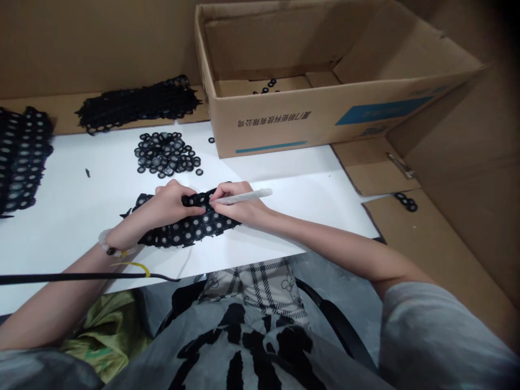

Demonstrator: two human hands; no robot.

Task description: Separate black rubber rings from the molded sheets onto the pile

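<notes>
A black sheet with rows of pale round spots [184,230] lies on the white table under both hands. My left hand [173,203] rests on its upper left part, thumb and fingers closing on the sheet's upper edge. With my right hand [239,205] I grip a whitish pen-like tool [252,195], its tip pointing left at the sheet near my left thumb. Whether the tip touches the sheet I cannot tell. Just beyond the hands sits a heap of small black rings with pale centres [164,154].
An open cardboard box [284,119] stands at the back right, several rings inside. Stacked black sheets [138,105] lie at the back, with more dotted sheets [24,160] far left. Loose rings [406,202] lie on cardboard at right. A black cord [81,277] crosses the front left.
</notes>
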